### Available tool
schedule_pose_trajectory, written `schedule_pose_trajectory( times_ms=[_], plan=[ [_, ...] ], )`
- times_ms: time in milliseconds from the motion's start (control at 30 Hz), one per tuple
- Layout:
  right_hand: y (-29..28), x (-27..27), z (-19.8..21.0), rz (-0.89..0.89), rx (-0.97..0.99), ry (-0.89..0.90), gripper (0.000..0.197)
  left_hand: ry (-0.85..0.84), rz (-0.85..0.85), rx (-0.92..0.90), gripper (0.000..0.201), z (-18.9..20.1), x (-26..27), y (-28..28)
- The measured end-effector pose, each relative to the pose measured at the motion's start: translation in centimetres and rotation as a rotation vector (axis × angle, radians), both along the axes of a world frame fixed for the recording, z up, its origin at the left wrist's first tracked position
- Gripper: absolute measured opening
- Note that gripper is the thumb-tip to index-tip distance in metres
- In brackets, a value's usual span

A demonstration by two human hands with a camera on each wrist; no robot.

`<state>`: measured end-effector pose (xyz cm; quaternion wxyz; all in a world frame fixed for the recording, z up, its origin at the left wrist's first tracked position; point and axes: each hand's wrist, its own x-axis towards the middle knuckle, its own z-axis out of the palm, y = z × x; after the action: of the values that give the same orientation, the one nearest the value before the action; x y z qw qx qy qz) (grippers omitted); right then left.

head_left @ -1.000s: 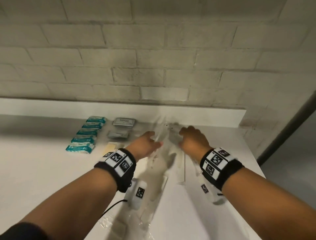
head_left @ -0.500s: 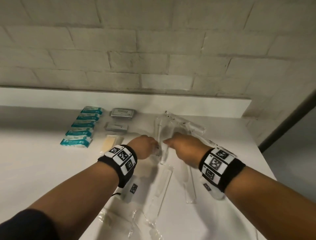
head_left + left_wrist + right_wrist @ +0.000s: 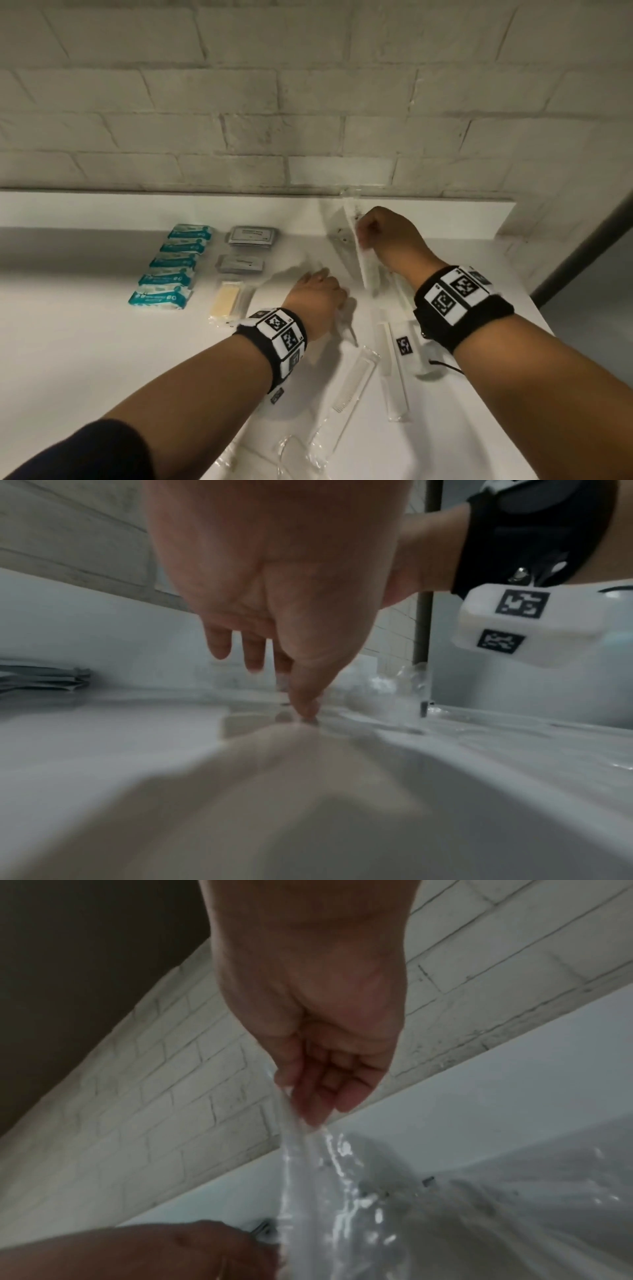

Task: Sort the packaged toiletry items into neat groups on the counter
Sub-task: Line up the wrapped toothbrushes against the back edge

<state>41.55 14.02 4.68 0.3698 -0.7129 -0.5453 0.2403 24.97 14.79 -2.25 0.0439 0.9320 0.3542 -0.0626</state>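
My right hand (image 3: 363,229) is raised near the back ledge and pinches the top of a bundle of long clear-wrapped packets (image 3: 368,270), which hangs down toward the counter; the right wrist view shows the fingertips (image 3: 308,1107) closed on the clear wrap (image 3: 308,1177). Lower and to the left, my left hand (image 3: 320,286) is down on the white counter (image 3: 85,342). Its thumb (image 3: 303,704) and forefinger pinch a thin clear packet (image 3: 344,327) against the surface. Sorted at the left are a row of teal packets (image 3: 171,267), two piles of grey sachets (image 3: 251,235) and a yellow bar in clear wrap (image 3: 226,301).
Clear-wrapped combs (image 3: 352,380) and another long packet (image 3: 394,377) lie loose under my forearms, with crumpled clear wrap (image 3: 294,452) at the front. A white ledge (image 3: 102,209) and brick wall close the back. The counter's right edge (image 3: 537,315) drops off beside my right wrist.
My hands, close together on the clear bundle half a second ago, have parted. The right one rose toward the ledge with the bundle; the left stayed low with one packet.
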Motion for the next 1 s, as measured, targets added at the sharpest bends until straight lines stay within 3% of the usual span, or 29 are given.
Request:
schedule_pose_trajectory(
  times_ms=[133,233,300,367,433,533,633,867,1000],
  plan=[
    [0.4,1.6,-2.4,-0.04,-0.283,0.081,0.03,-0.244,-0.107,0.087,0.021,0.1,0.2,0.0],
    [-0.4,3.1,-3.5,-0.078,-0.322,0.034,0.035,-0.561,0.037,-0.074,0.024,1.7,0.0,0.3],
    [-0.9,3.7,-3.7,-0.072,-0.361,-0.008,0.034,-0.651,0.206,-0.184,0.035,2.5,0.1,1.3],
    [-1.3,3.5,-3.4,-0.061,-0.387,-0.052,0.032,-0.564,0.397,-0.314,0.056,2.4,-0.3,2.9],
    [-1.7,2.8,-3.1,-0.041,-0.384,-0.169,0.032,-0.378,0.467,-0.389,0.072,1.5,-1.0,3.7],
    [-2.0,1.4,-3.5,0.057,-0.417,-0.412,0.032,-0.194,0.382,-0.316,0.067,0.4,-2.0,2.8],
    [-2.2,0.2,-4.5,0.116,-0.555,-0.523,0.038,-0.129,0.291,-0.239,0.058,0.1,-2.4,1.4],
    [-0.6,-1.6,-5.1,0.067,-0.651,-0.552,0.035,-0.066,0.304,-0.249,0.059,-0.3,-2.1,-0.6],
    [0.3,-2.2,-4.5,0.034,-0.534,-0.467,0.033,-0.086,0.313,-0.25,0.065,-0.3,-2.2,-0.2]
  ],
)
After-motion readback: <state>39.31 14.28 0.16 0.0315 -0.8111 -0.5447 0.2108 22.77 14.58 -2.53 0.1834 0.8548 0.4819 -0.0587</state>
